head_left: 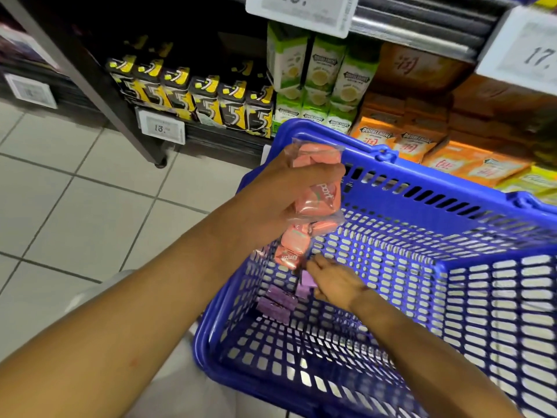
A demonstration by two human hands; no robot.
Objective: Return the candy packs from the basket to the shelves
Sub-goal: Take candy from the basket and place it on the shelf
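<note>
My left hand (280, 194) grips a clear pack of pink candies (319, 200) and holds it upright above the near left corner of the blue plastic basket (446, 206). A second pink pack (292, 245) hangs just below it, over the basket's left wall. My right hand (334, 282) reaches down inside the basket, its fingers on a purple candy pack (306, 282) against the left wall. Two more purple packs (275, 303) lie on the basket floor beside it. Whether my right fingers are closed around the pack is hidden.
The shelf behind the basket holds black-and-yellow gum tins (208, 98), green-and-white boxes (319, 76) and orange pouches (404, 140). Price tags (161, 128) sit on the shelf edges. A dark shelf post (99, 89) slants down to the light tiled floor (75, 206) on the left.
</note>
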